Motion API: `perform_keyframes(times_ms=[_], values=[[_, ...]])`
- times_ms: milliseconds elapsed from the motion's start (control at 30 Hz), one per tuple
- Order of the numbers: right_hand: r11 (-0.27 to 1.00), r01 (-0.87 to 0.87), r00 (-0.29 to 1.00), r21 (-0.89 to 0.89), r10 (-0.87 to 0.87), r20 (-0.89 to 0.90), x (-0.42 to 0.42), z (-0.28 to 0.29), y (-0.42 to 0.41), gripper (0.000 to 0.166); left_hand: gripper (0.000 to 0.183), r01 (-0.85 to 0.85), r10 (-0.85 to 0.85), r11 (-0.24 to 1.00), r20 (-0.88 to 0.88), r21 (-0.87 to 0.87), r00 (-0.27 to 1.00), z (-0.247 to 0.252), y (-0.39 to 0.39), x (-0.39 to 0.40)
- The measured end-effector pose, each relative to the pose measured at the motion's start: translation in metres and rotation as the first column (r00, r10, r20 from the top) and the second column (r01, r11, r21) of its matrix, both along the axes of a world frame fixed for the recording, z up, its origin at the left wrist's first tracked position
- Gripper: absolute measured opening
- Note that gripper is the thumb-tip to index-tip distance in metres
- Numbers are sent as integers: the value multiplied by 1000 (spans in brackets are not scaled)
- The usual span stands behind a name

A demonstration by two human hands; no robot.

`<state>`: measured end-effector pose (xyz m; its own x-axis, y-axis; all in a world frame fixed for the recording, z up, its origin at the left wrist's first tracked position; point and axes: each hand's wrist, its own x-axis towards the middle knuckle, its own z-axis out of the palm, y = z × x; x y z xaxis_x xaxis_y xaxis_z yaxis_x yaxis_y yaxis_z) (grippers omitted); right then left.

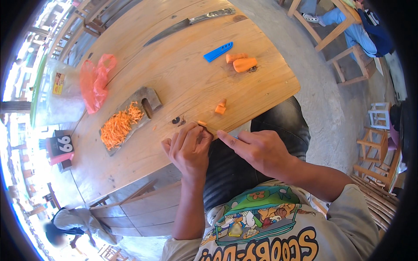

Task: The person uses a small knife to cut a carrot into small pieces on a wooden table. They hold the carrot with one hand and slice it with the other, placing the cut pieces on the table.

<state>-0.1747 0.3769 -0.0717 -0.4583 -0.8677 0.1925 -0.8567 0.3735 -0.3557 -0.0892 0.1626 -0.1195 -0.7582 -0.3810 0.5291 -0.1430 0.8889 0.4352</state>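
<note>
My left hand (192, 146) is curled at the table's near edge, beside a thin blade; whatever its fingers hold is hidden. My right hand (261, 150) grips a small knife with a bit of blue handle (236, 137) showing, its index finger stretched along the blade. An orange carrot piece (202, 123) lies just beyond the left fingers. Short carrot pieces (220, 109) sit farther up the table. Shredded carrot (117, 129) is heaped on a dark slotted board (152, 98) to the left. Two larger peeled carrot pieces (245, 64) lie near a blue blade sheath (218, 52).
A large knife (169, 31) lies across the wooden table's (183, 75) far side. At left are a red plastic bag (98, 81), a clear bag (60, 98) and a numbered holder (60, 146). Stools stand at right; other people are at lower left and upper right.
</note>
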Motion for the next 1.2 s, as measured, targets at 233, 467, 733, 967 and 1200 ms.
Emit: perform_keyframes(times_ms=[233, 467, 733, 967, 1200], values=[[1000, 9, 1000, -22, -9, 28, -4, -15, -9, 63, 14, -3, 3, 1000, -4, 30, 1000, 0, 1, 1], [994, 30, 999, -102, -31, -9, -7, -34, -22, 61, 13, -35, 35, 999, -2, 38, 999, -1, 2, 1], [987, 57, 996, -147, -46, 79, -7, -33, -3, 60, 12, 11, -11, 1000, -13, 11, 1000, -1, -2, 5], [986, 44, 998, -161, -37, 44, -2, -26, -2, 60, 12, 27, -27, 1000, 6, -4, 1000, -4, -4, 6], [992, 34, 999, -122, -30, 33, -1, -21, -1, 59, 12, 30, -29, 999, 30, -18, 999, -3, -4, 7]])
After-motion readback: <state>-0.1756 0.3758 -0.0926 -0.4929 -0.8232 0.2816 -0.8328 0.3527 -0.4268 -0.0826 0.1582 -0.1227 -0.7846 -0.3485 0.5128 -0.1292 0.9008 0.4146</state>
